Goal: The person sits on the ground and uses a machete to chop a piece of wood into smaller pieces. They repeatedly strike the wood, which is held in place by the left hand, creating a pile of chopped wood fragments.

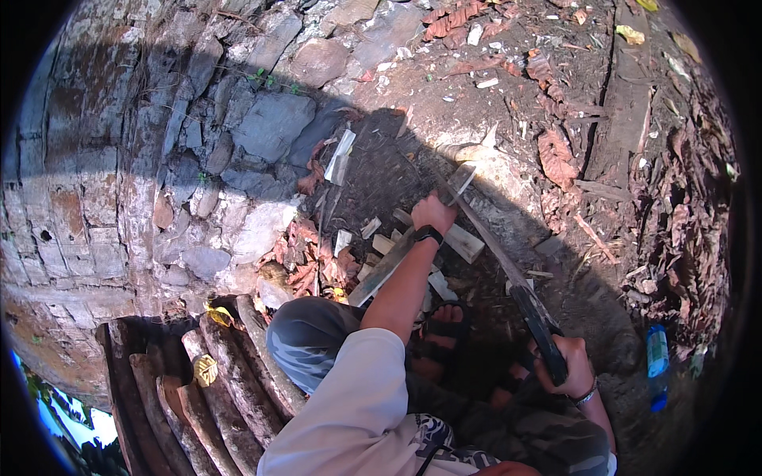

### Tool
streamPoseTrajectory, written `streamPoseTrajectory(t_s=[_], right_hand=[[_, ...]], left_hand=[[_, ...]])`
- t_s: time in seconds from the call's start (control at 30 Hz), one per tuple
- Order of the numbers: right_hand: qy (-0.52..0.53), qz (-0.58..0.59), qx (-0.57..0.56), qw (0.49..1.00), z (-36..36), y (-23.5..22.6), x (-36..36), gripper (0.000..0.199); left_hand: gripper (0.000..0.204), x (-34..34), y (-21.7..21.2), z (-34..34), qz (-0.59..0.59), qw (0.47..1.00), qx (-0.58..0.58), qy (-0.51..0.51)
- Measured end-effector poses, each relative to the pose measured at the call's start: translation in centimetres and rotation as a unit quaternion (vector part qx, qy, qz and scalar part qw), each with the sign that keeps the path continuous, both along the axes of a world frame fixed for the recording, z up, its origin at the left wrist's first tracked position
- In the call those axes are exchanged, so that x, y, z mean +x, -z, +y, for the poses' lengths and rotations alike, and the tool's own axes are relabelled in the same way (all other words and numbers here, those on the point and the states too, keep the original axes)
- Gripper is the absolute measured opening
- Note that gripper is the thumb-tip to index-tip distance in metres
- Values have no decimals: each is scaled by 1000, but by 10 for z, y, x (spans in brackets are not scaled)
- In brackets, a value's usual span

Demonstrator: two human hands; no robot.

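My left hand [434, 214] is closed around a long split piece of wood [386, 267], which slants from beside my knee up past my fingers. A watch with a dark band circles that wrist. In my right hand [567, 366] is the dark handle of a machete [496, 252]. Its long blade points away and to the left, with the far end close to the wood at my left hand. Whether blade and wood touch, I cannot tell. Several short split wood pieces [463, 243] lie on the ground beneath my left hand and forearm.
Several round logs [230, 361] are stacked at the lower left, beside a stone wall [71, 214]. A plastic bottle with a blue label [657, 353] lies at the right. Dry leaves [558, 159] and wood chips litter the dirt. My sandalled foot [444, 333] is near the wood pieces.
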State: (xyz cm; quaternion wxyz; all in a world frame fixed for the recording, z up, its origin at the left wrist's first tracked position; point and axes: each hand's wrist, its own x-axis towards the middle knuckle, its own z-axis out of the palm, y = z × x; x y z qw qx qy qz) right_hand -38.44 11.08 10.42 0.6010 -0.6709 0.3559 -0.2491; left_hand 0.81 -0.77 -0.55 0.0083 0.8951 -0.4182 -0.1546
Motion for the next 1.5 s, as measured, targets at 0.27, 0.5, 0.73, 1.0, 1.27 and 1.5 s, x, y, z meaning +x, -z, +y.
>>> streamPoseTrajectory(t_s=[0.27,0.5,0.73,1.0,1.27,1.5], right_hand=[[-10,10,-53,998,-9,12,25,27],[3,-14,-74,997,-9,50,4,27],[16,-24,-45,999,-25,75,-6,25],[3,-25,13,1000,-19,48,13,23],[-39,29,-42,998,-38,-44,42,23],[-29,39,-22,999,-34,-2,24,19]], left_hand=[[57,5,-4,-2,-11,1000,2,-3],[58,19,-9,-21,72,997,29,29],[47,75,36,-19,207,975,-27,72],[37,83,36,-27,336,939,11,70],[49,60,17,-18,143,987,42,51],[58,6,-15,-14,29,998,54,2]])
